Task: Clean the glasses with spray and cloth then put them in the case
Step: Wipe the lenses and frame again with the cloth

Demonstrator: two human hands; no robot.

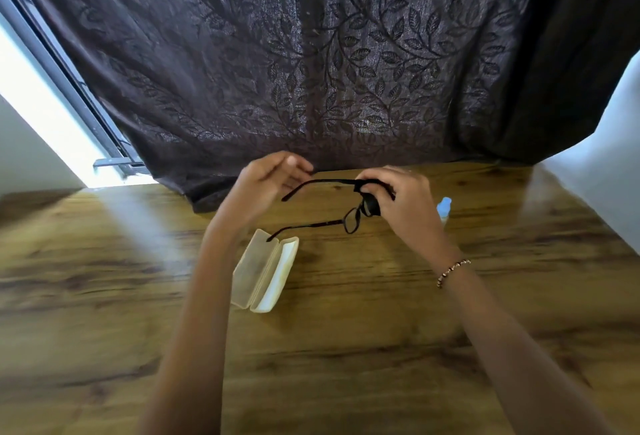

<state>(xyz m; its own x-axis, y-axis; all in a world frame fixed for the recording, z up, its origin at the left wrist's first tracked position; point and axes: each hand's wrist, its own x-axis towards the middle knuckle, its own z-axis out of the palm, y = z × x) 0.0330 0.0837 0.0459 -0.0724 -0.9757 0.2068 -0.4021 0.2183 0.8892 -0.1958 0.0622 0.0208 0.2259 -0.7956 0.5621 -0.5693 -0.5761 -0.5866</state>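
Note:
Black-framed glasses (351, 220) hang in the air above the wooden table (346, 348), arms unfolded. My right hand (403, 204) pinches a dark cloth (371, 205) around one lens, hiding that lens. My left hand (268, 187) holds the tip of the upper arm of the glasses between its fingertips. The lower arm points down toward the open cream case (265, 273), which lies on the table below my hands. A small blue-capped spray bottle (444, 208) stands on the table just right of my right hand, partly hidden by it.
A dark leaf-patterned curtain (311, 64) hangs behind the table's far edge and drapes onto it. A bright window frame (62, 81) is at the left, a white wall at the right. Bare table surface stretches in front of the case.

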